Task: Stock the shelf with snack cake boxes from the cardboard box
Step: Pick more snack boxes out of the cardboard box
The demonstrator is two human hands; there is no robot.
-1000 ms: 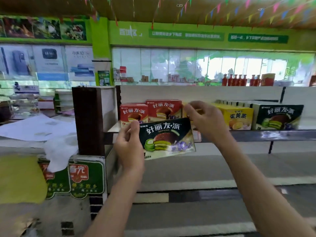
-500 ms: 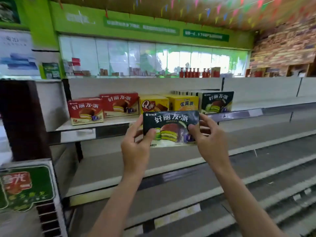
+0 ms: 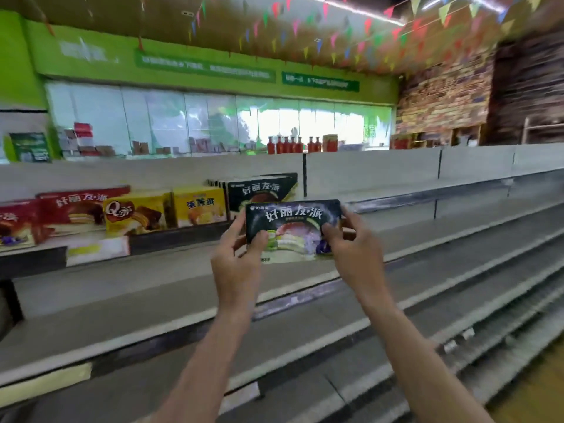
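Carried rightward along the row, the dark box now hangs before the top shelf's front edge, facing out, beside its matching box. Left hand and right hand each pinch an end, thumbs in front, keeping it square, likely for the free shelf to the right.

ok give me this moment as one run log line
left hand: grips dark snack cake box | right hand: grips it too | box: upright, off top shelf | next: likely beside matching box
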